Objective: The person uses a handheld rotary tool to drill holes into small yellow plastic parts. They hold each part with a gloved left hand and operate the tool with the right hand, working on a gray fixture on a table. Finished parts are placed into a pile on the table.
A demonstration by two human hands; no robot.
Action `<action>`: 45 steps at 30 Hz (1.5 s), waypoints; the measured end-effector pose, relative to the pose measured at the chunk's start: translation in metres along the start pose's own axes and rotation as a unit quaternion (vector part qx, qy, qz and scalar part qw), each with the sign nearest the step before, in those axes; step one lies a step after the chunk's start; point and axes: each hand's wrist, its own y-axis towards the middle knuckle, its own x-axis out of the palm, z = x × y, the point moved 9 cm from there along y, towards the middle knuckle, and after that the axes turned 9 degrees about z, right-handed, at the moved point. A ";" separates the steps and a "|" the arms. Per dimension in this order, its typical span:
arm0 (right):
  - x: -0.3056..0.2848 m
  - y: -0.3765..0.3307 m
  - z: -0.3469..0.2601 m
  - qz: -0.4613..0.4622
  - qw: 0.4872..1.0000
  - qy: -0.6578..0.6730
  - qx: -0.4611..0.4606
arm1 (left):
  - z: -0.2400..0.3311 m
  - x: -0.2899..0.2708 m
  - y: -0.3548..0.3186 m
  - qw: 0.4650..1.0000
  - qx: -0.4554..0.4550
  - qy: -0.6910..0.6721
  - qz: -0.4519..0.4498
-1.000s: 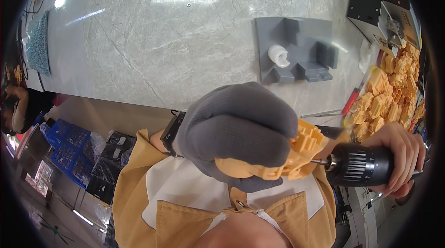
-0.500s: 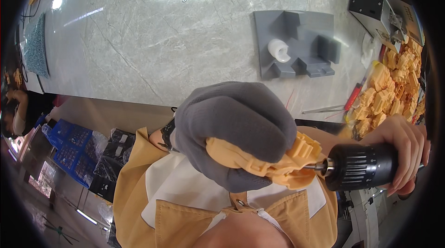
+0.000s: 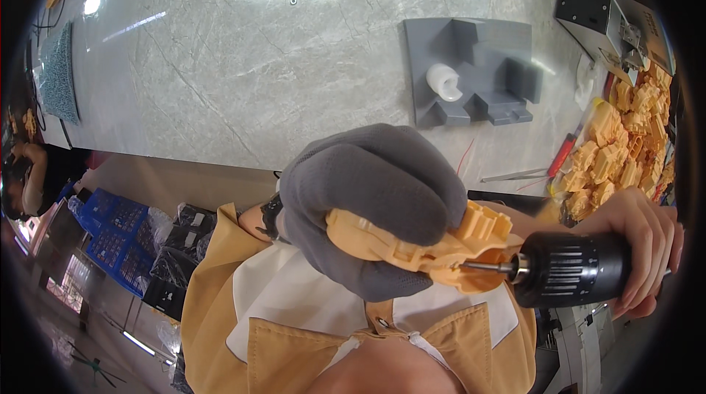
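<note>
Orange ribbed plastic part [image 3: 434, 243] in gloved left hand [image 3: 375, 203]

Beyond the grey-gloved left hand [image 3: 375, 206], the pale marble table [image 3: 243, 55] lies open far and leftward. Up and right of it a grey moulded plastic fixture [image 3: 471, 70] blocks passage; past the bare right hand [image 3: 636, 236], a heap of orange plastic parts [image 3: 625, 144] crowds the table's edge.

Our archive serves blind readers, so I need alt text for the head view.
A grey-gloved left hand grips an orange plastic part while the bare right hand presses a black power screwdriver into it, above a grey marble table.
</note>
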 end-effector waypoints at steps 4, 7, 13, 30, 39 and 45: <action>-0.005 0.000 0.004 0.015 0.999 -0.033 0.011 | 0.002 0.000 0.002 1.000 0.004 0.005 0.003; -0.006 -0.001 0.005 0.021 0.999 -0.049 0.004 | 0.003 -0.002 0.004 1.000 0.007 0.006 0.006; -0.006 -0.001 0.006 0.024 0.997 -0.067 -0.010 | 0.005 -0.003 0.004 1.000 0.017 0.007 0.013; -0.016 0.002 0.009 0.055 0.998 0.006 0.021 | 0.011 -0.002 0.004 0.998 0.052 -0.025 0.022; -0.006 0.003 0.001 0.032 0.999 0.015 -0.003 | 0.014 -0.008 0.004 0.988 0.067 -0.069 0.120; -0.008 0.003 0.005 0.058 0.998 0.023 0.015 | 0.013 -0.008 0.006 0.991 0.051 -0.069 0.104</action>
